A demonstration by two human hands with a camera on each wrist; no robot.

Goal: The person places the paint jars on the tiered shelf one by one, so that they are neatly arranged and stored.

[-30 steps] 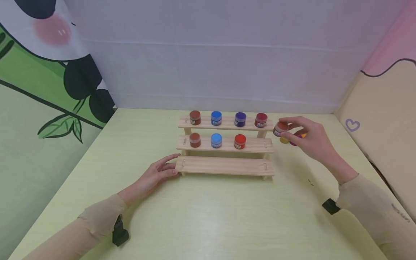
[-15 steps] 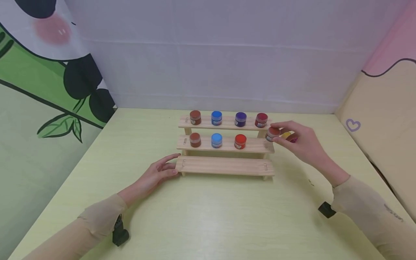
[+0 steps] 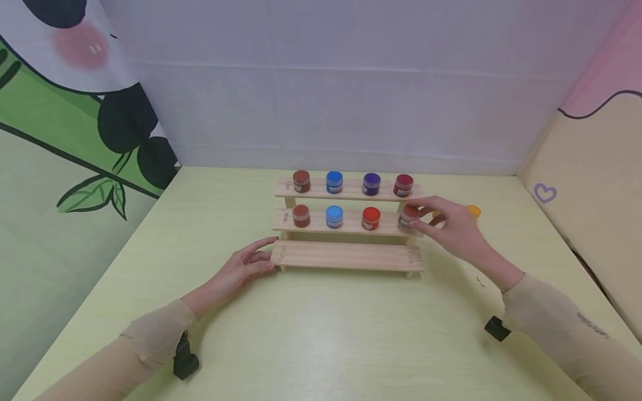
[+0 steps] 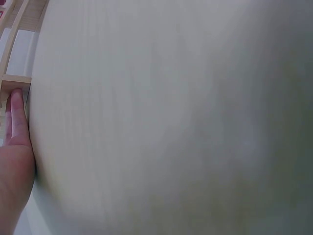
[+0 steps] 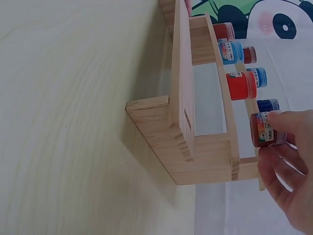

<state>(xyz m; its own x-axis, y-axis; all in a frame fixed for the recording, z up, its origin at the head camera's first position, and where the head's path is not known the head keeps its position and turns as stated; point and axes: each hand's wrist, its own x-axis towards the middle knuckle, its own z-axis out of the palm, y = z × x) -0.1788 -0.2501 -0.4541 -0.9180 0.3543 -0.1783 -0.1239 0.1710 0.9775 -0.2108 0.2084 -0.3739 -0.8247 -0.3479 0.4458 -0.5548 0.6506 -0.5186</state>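
My right hand point(image 3: 453, 227) pinches a reddish-brown paint jar point(image 3: 408, 216) between thumb and fingers at the right end of the middle step of a wooden three-step rack point(image 3: 346, 256). The right wrist view shows a small gap between this jar point(image 5: 264, 129) and the step. To its left on that step stand a red jar point(image 3: 371, 218), a light blue jar point(image 3: 334, 217) and a brown jar point(image 3: 301, 216). My left hand point(image 3: 246, 267) touches the left end of the bottom step; its fingers point(image 4: 18, 117) lie straight against the wood in the left wrist view.
On the top step stand a brown jar point(image 3: 301, 181), a blue jar point(image 3: 334, 182), a dark purple-blue jar point(image 3: 371, 184) and a dark red jar point(image 3: 403, 185). An orange-lidded jar point(image 3: 473, 211) and a yellow one point(image 3: 436, 214) are partly hidden behind my right hand.
My right hand has carried the reddish-brown jar left and slightly down, from beside the rack to the right end of the middle step. My left hand and the rack stay put.
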